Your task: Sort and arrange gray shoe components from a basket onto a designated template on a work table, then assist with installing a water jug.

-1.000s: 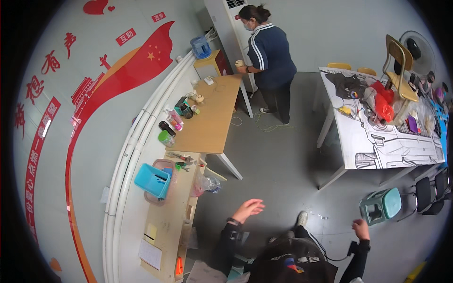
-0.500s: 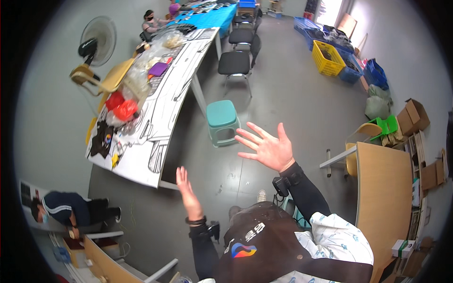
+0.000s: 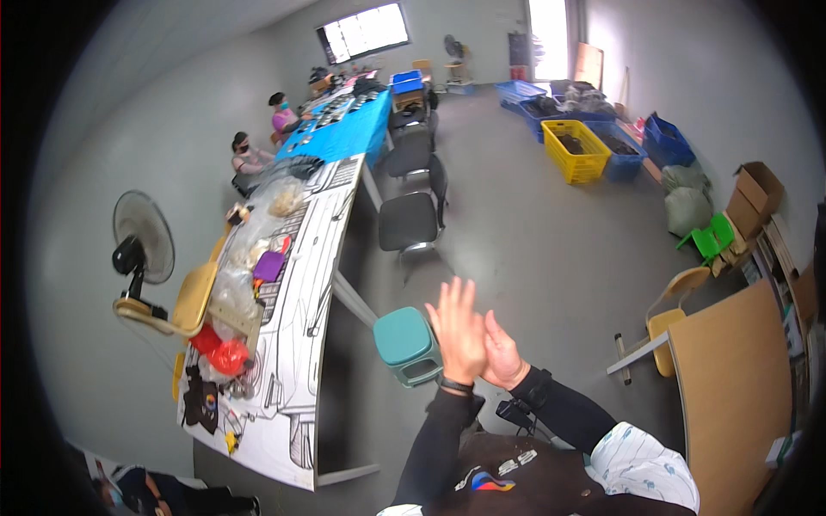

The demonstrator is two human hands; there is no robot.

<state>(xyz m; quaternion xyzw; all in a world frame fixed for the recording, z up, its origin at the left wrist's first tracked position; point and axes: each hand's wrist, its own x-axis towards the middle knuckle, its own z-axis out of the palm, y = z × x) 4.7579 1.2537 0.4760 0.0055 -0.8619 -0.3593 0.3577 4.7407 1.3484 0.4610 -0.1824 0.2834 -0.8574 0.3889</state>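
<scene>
My left hand [image 3: 460,334] is raised in front of me, palm turned inward, its fingers stretched out and slightly blurred. Right against it, palm to palm, is my right hand [image 3: 502,361]; its thumb points up and its fingers are mostly hidden behind the left. Neither hand appears to hold anything. Dark bands and small black devices sit around both wrists. Just beyond and left of my hands, on the floor, stands a teal plastic stool [image 3: 402,337].
A long table [image 3: 301,378] with a patterned white cover and loose bags runs along the left; two people sit at its far side. Black chairs [image 3: 408,221] line its right side. A yellow crate [image 3: 575,155] stands far right, a wooden table [image 3: 731,361] near right. Another person is at lower left.
My hands, apart before, have come together in the middle, the left moving up and right. The view has tilted up, showing more of the far room.
</scene>
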